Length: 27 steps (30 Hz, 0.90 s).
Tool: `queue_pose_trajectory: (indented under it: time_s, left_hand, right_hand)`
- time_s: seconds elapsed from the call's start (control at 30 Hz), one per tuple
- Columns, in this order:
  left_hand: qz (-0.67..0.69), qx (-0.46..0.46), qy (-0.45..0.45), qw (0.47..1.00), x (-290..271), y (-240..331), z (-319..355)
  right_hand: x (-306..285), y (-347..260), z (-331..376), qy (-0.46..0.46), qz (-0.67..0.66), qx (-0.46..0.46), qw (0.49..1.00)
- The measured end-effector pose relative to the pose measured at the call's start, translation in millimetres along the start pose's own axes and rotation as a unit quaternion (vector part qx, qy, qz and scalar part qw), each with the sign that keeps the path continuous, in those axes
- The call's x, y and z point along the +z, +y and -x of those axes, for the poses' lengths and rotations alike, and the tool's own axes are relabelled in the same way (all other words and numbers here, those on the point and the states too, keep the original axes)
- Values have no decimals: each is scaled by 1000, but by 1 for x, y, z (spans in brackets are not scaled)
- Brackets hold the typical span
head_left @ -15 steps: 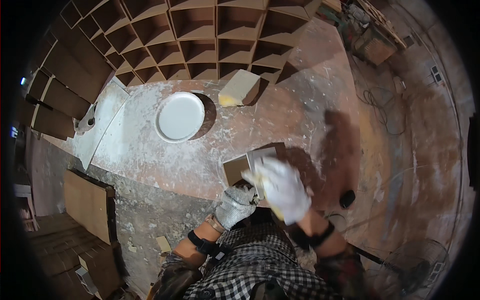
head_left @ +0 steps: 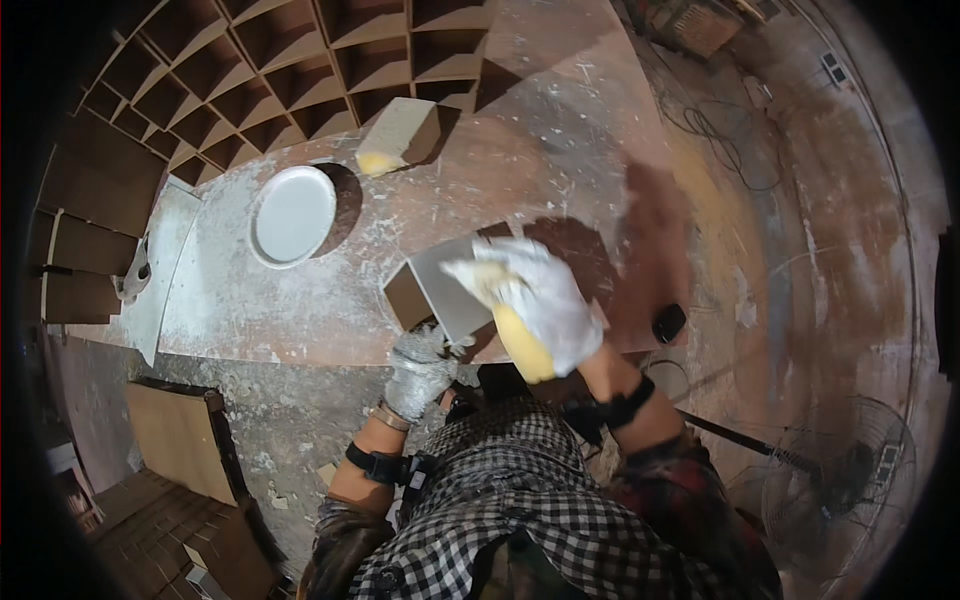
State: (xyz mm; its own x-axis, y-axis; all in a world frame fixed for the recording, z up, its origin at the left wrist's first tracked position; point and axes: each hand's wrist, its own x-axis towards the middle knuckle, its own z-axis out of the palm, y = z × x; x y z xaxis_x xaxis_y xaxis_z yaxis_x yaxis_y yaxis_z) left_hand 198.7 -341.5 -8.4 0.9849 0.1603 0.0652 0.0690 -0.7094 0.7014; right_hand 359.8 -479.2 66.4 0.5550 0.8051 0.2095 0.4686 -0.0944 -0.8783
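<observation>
Both my hands wear whitish gloves coated with white. My left hand (head_left: 420, 370) is closed on the near edge of a small open box (head_left: 445, 285), brown inside with a pale side turned up. The box is tilted above the near edge of the work table (head_left: 540, 190). Over its right side, my right hand (head_left: 548, 300) is closed around a yellow sponge (head_left: 522, 345), slightly smeared by motion. The sponge's pale tip points left, close to the box's upper side; contact is unclear.
Left on the table is a round white dish (head_left: 293, 217). Behind it lies a pale block (head_left: 405, 130) with a yellow end. Rows of open brown boxes (head_left: 300, 80) stand at the back. A black object (head_left: 669, 323) sits right; a fan (head_left: 850, 480) stands lower right.
The view has shifted right, so table things appear further left. The box has turned, its pale side now facing up. My right hand with the sponge has moved across it.
</observation>
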Motion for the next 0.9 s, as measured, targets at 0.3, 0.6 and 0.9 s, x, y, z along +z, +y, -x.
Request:
queue_pose_trajectory:
  time_s: [0.3,0.6,0.9]
  left_hand:
    - [-87,26,7,996,20,-25,8]
    - [12,-14,39,999,8,4,-3]
    - [-50,-6,12,999,15,-16,4]
  right_hand:
    - [15,35,-21,-9,13,105,994]
    - [13,25,-14,-23,84,106,991]
    - [16,-3,88,6,103,57,993]
